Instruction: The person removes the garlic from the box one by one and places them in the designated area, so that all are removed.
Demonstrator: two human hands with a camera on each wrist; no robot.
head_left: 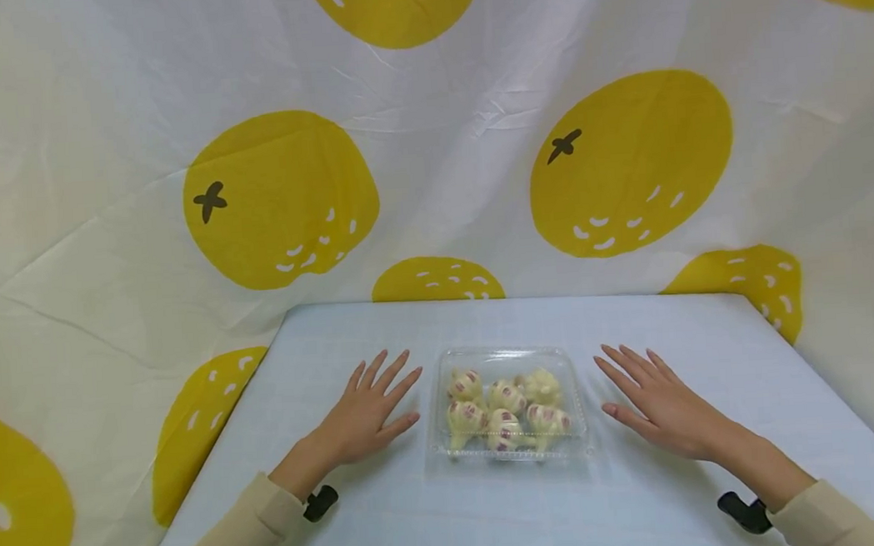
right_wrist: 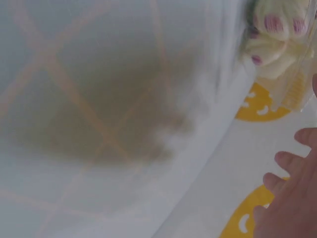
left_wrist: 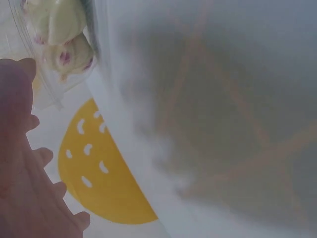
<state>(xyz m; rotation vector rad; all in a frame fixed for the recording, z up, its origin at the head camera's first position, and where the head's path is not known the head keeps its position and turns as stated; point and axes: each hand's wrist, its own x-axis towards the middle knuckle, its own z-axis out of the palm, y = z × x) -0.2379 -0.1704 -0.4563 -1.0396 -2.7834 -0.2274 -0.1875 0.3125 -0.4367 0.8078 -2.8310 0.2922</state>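
Observation:
A clear plastic box (head_left: 510, 456) lies on the table between the two hands, its lid apparently down. Inside are several cream, garlic-like bulbs (head_left: 503, 429) with purple patches; their exact kind is hard to tell. To the left of the box hovers or rests my left hand (head_left: 362, 421), fingers straight and spread, apart from it. My right hand (head_left: 665, 413) is held flat on the other side, also with straight fingers and not touching the box. Both hands hold nothing. In the left wrist view, part of the bulbs (left_wrist: 67, 54) shows beyond the left thumb; the right wrist view shows other bulbs (right_wrist: 277, 39).
A pale cloth covers the table (head_left: 392, 526). Behind it and at its sides hangs a white curtain (head_left: 446, 180) printed with large yellow fruit. A black wrist strap (head_left: 320, 504) shows under the left wrist and another black strap (head_left: 745, 513) under the right.

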